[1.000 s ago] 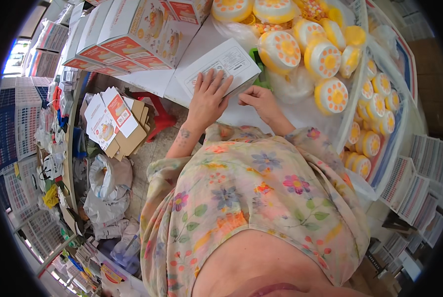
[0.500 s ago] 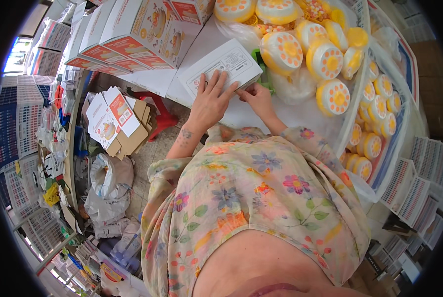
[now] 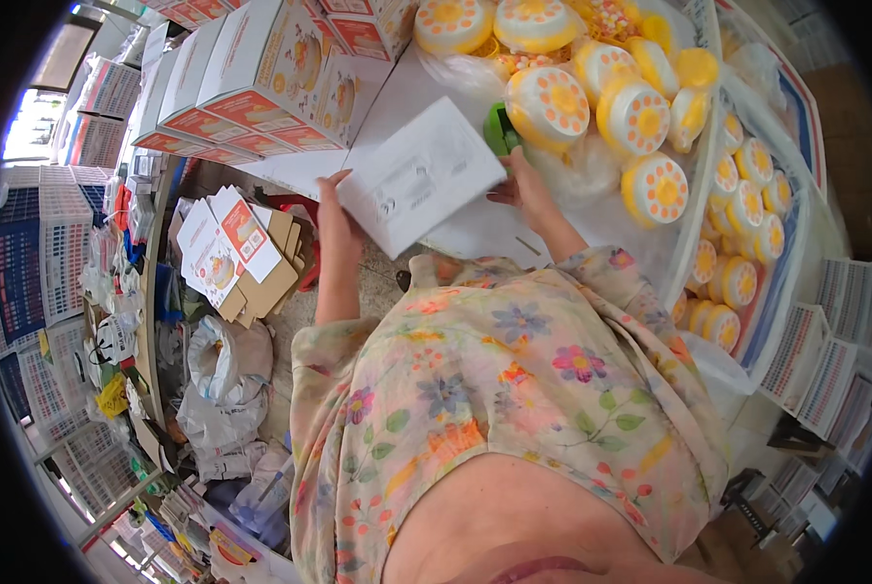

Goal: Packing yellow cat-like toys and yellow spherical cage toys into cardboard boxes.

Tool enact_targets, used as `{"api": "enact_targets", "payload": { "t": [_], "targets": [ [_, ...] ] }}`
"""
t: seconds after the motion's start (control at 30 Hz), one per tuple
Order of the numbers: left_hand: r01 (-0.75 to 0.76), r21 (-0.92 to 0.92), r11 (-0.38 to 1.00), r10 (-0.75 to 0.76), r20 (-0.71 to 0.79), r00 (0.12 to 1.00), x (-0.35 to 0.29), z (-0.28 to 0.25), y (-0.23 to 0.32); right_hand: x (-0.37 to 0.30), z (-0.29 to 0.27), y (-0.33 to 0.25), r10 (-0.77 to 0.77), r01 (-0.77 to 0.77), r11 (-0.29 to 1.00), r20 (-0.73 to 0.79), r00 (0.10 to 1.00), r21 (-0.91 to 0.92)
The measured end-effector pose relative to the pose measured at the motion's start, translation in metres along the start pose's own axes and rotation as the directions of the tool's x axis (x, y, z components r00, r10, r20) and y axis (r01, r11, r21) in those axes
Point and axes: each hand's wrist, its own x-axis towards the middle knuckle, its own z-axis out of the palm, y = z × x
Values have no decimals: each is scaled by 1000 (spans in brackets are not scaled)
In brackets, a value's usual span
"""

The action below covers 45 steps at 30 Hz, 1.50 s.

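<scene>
A white cardboard box (image 3: 419,178), its printed side up and slightly blurred, is held tilted above the near edge of the white table (image 3: 577,229). My left hand (image 3: 336,226) grips its left end, thumb and fingers around the edge. At the opposite end, my right hand (image 3: 530,198) has its fingers against the box's right side; the fingertips are partly hidden. Just beyond that hand stands a green plastic object (image 3: 500,130), possibly a tape dispenser. Yellow-and-white round items with orange dots (image 3: 551,105) lie in plastic wrap to the right of it.
Upright printed cartons (image 3: 260,78) stand in rows at the far left of the table. Flattened cardboard boxes (image 3: 236,248) are stacked at my left over a red stool (image 3: 309,268). A clear bag (image 3: 738,229) of more yellow round items lies to the right. White plastic bags (image 3: 223,375) sit lower left.
The box has been lifted and turned, shifting left and nearer to me. My left hand has moved from its top to its left end; my right hand stays at the right end.
</scene>
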Motion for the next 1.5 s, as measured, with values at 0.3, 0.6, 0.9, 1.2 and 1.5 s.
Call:
{"api": "enact_targets", "payload": {
  "t": [0.3,0.6,0.9,1.2,1.5],
  "targets": [
    [-417,374,829,378,176,909,-37,-6,54,-14,2,-4,-330,316,944,283,901,95],
    [-367,856,363,559,115,821,-52,12,-10,48,-81,2,-490,377,868,-433,757,-324],
    [-832,547,-92,162,833,530,-74,62,-32,131,-167,-1,-51,239,816,-346,937,527],
    [-838,546,8,-114,833,542,-71,47,-53,109,-142,-22,-169,236,925,-233,958,297],
    [-660,747,-81,96,665,740,-40,40,-34,36,-94,-60,-466,411,680,-74,882,607]
  ]
}}
